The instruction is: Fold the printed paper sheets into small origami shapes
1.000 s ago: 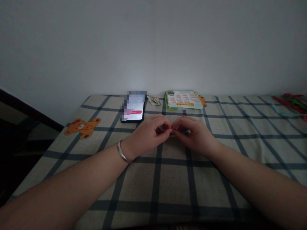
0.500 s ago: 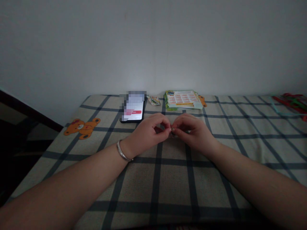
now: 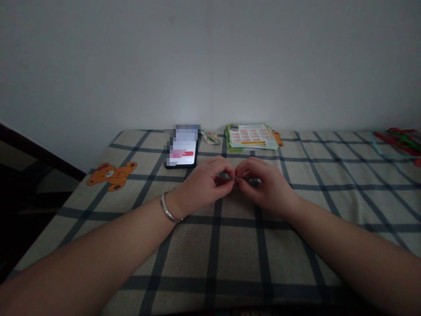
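My left hand (image 3: pixel 210 176) and my right hand (image 3: pixel 265 181) meet above the middle of the table, thumb and fingertips pinched together on each. Between them they grip a small thin flat piece (image 3: pixel 234 178); only a narrow edge of it shows, and its kind cannot be made out. A silver bracelet (image 3: pixel 167 210) circles my left wrist. Just beyond my left hand lies a phone (image 3: pixel 181 147) with its screen lit. Past my right hand is a stack of printed cards (image 3: pixel 251 138), the top one bearing a calendar-like grid. Small folded paper pieces (image 3: pixel 211 138) rest between phone and stack.
A checked tablecloth (image 3: pixel 184 263) covers the table, with a wall (image 3: pixel 210 66) behind it. Flat orange bear figures (image 3: pixel 112 176) appear at the left and behind the stack. Red and green strips (image 3: pixel 399 141) lie at the far right. A dark gap opens beyond the left edge.
The thin piece between my fingertips has shifted and now shows as a narrow, near-level edge. My fingers have moved slightly; everything else stays where it was.
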`<state>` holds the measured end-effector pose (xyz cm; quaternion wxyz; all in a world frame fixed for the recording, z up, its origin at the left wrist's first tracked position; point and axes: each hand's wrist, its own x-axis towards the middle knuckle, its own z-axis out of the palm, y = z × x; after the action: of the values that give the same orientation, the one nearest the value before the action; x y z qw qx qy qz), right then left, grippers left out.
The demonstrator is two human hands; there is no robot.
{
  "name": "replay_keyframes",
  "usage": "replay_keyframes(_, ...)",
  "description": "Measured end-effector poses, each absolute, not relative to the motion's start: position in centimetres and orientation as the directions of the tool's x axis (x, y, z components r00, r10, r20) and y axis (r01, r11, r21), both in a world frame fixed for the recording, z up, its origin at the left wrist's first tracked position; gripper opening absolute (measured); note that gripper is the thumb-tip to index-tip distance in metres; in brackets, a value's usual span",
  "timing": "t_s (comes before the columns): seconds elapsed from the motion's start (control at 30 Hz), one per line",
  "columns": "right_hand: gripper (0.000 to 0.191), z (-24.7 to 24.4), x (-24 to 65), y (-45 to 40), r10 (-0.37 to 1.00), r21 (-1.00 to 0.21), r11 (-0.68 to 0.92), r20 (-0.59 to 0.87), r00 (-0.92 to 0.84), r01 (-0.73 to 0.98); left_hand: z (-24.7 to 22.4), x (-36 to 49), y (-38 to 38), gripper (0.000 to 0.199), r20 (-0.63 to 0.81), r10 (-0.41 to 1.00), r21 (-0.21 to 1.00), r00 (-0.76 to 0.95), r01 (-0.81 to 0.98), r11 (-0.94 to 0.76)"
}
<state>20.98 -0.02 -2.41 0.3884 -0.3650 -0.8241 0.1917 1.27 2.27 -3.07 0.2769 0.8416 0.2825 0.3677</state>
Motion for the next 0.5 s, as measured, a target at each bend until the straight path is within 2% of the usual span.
replay_keyframes(0.2,0.004,-1.85,21.02,-0.69,0.735,-0.393,0.676,0.416,-0.536,0.623,-2.79,1.16,2.25,0.009,0.425,0.654,0.605,0.626,0.34,-0.72)
replay_keyframes(0.33,0.004,-1.85,21.08,-0.7,0.733,-0.373,0.676,0.431,-0.526,0.636,-2.74,1.12,2.25,0.009,0.42,0.665,0.624,0.618,0.335,-0.706)
replay_keyframes(0.5,0.007,-2.0,21.21,-0.38,0.733,-0.42,0.679,0.437,-0.522,0.602,-2.68,1.12,2.26,0.008,0.448,0.661,0.641,0.601,0.3,-0.707)
